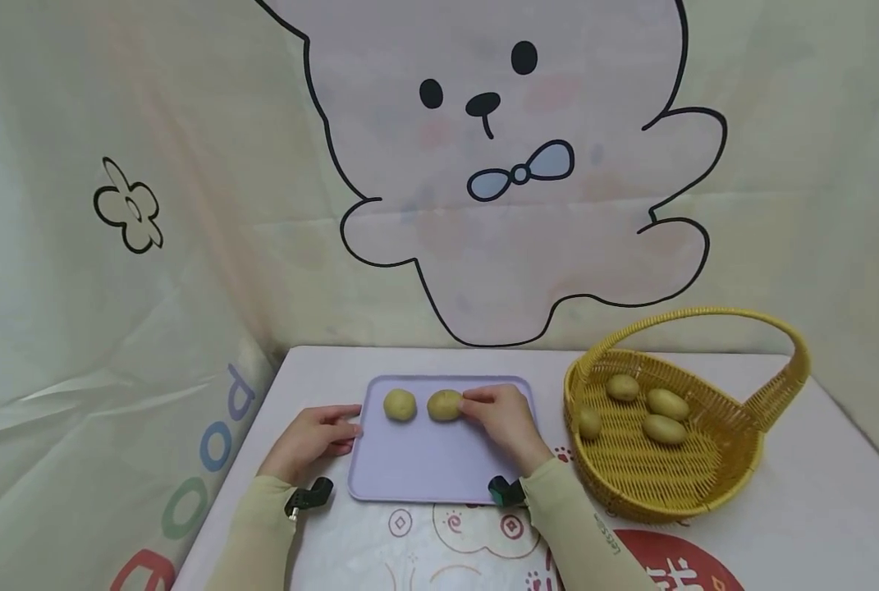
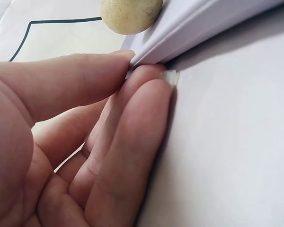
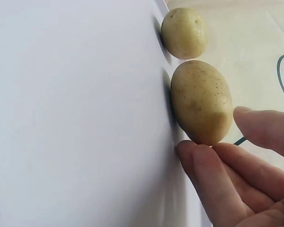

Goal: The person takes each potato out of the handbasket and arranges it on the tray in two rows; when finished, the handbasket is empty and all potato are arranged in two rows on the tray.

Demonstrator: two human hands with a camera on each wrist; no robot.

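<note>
Just in front of the lavender tray (image 1: 417,468), the printed tablecloth (image 1: 395,550) looks smooth, so the tray could slide if pushed unevenly. At the tray's left edge the left hand (image 1: 309,439) pinches the rim, thumb on top and fingers against the outer side. A tug or lift there would probably tilt the tray and set anything rounded on it rolling.

To the right of the tray stands a yellow woven basket (image 1: 631,480) with four potatoes (image 1: 664,429) in it and a tall arched handle. Because it is so near the tray, the right sleeve (image 1: 579,525) might knock its rim when swinging that way.

On the far half of the tray lies an oval potato (image 1: 445,405). The right hand (image 1: 505,423) touches its right end with loosely bent fingertips, while the thumb appears slightly off the skin; nothing is firmly gripped. A nudge from those fingers could roll it left into the round potato (image 1: 400,405), which sits a small gap away, near the tray's far left corner. Both are curved underneath, and the tray's low rim may not stop a hard roll.

Behind the tray hangs a cartoon-animal backdrop (image 1: 483,263), apparently out of harm's way.
</note>
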